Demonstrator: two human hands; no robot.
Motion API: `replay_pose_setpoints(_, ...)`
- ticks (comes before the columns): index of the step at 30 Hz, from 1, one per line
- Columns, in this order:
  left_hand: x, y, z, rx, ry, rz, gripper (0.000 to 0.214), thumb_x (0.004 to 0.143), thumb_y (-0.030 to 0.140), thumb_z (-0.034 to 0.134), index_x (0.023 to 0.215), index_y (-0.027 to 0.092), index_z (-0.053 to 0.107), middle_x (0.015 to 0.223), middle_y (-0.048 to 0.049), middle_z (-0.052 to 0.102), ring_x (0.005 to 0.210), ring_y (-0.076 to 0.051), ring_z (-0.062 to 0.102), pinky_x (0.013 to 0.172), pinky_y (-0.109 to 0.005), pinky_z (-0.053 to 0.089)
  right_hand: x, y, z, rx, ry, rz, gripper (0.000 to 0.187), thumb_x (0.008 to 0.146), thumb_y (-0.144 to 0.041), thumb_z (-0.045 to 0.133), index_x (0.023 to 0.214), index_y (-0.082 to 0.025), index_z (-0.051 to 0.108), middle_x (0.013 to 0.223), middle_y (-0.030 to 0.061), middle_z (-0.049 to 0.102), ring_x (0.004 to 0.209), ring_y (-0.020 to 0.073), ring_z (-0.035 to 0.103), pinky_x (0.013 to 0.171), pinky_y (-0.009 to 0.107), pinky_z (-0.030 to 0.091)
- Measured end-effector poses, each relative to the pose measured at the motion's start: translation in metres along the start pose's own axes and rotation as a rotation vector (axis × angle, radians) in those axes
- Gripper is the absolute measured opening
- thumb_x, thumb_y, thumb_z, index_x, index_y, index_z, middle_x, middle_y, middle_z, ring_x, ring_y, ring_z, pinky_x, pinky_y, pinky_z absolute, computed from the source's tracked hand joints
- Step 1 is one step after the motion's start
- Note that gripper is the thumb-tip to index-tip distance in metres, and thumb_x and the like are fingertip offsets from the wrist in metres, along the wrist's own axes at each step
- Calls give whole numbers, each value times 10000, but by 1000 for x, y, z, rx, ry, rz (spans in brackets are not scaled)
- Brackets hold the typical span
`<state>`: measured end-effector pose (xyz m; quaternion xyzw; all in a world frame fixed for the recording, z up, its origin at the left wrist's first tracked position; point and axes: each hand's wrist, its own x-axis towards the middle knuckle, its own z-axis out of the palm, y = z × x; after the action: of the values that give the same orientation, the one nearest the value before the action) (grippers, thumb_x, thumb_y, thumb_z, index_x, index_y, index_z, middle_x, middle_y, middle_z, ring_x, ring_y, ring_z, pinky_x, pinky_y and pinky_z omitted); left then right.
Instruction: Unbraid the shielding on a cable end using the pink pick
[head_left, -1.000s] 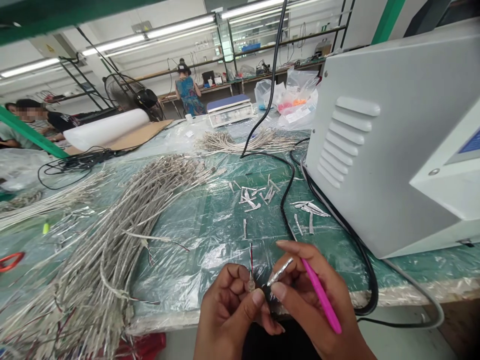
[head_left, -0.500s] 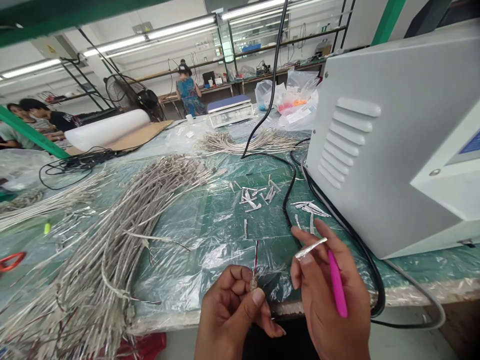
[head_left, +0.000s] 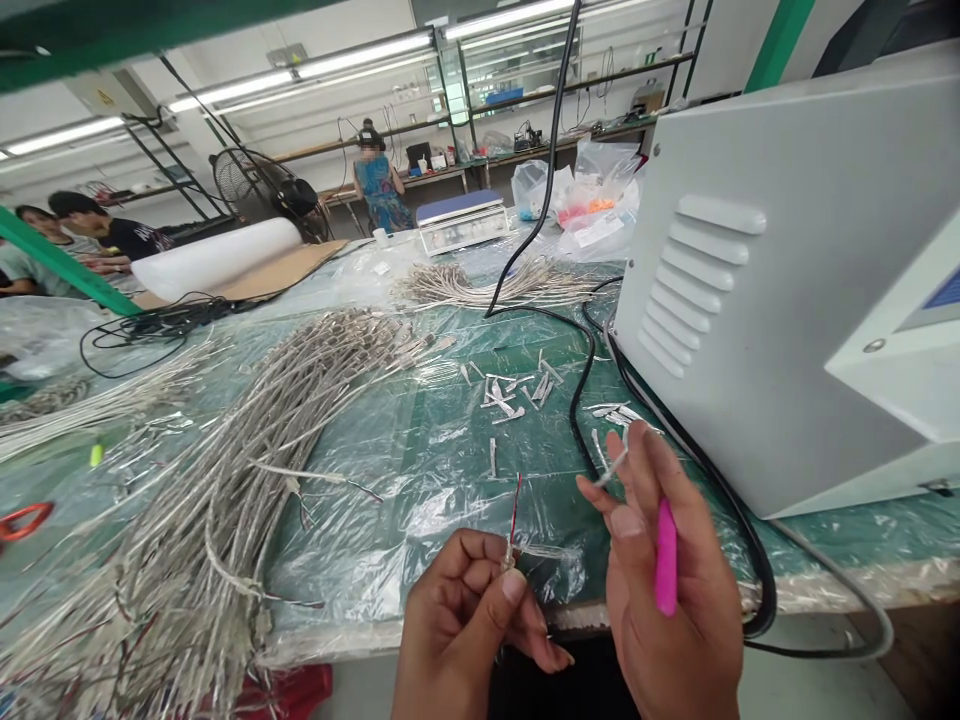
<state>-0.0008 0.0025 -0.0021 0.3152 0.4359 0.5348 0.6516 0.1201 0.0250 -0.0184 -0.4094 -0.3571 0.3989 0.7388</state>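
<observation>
Right at the worktop's near edge (head_left: 337,636), the left hand (head_left: 461,615) pinches a small metal cable end (head_left: 509,557) firmly, its flimsy red and black wires (head_left: 515,510) best left untugged, while the right hand (head_left: 667,590) holds a light silver sleeve (head_left: 611,468) and pink rod (head_left: 666,558).

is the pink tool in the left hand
No, the pink tool is in the right hand, while the left hand pinches a wire.
</observation>
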Motion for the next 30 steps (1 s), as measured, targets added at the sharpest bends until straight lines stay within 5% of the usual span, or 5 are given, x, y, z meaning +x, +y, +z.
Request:
replay_pose_setpoints(5, -1, -1, 8, 37, 101, 9, 297, 754, 278, 784, 818, 163, 517, 593, -1, 676, 430, -173, 622, 524, -360, 594, -1, 2, -4, 44, -121, -8, 438, 971, -398, 494, 1391, -276, 485, 1519, 80, 402, 1427, 299, 316, 1154, 555, 221)
replay_pose_setpoints(8, -2, -3, 13, 93, 182, 24, 323, 720, 257, 805, 801, 167, 505, 635, -17, 699, 416, -155, 605, 520, -343, 589, -2, 2, -6, 146, -62, -79, 463, 948, -583, 421, 1283, -310, 587, 1319, 75, 602, 1297, 306, 492, 1101, 548, 295)
replay_pose_setpoints(11, -2, -7, 15, 153, 235, 56, 305, 717, 245, 800, 783, 167, 512, 643, -24, 701, 429, -147, 604, 513, -302, 569, -5, 1, -11, 146, -66, -91, 467, 924, -631, 416, 1051, -308, 730, 923, 62, 680, 878, 240, 644, 766, 395, 508)
replay_pose_setpoints(14, -2, -9, 15, 192, 247, 89, 293, 723, 243, 792, 766, 171, 511, 644, -29, 703, 437, -144, 607, 497, -256, 528, -8, 1, -15, 129, -120, -90, 454, 928, -589, 454, 858, -267, 767, 653, 37, 548, 603, 162, 518, 508, 275, 416)
replay_pose_setpoints(30, -4, -12, 13, 314, 230, 104, 237, 769, 286, 760, 751, 172, 552, 520, -5, 624, 477, -156, 588, 512, -238, 483, -6, 0, -10, -38, -324, -72, 358, 1004, -291, 376, 796, -198, 653, 672, 38, 581, 601, 143, 528, 515, 259, 425)
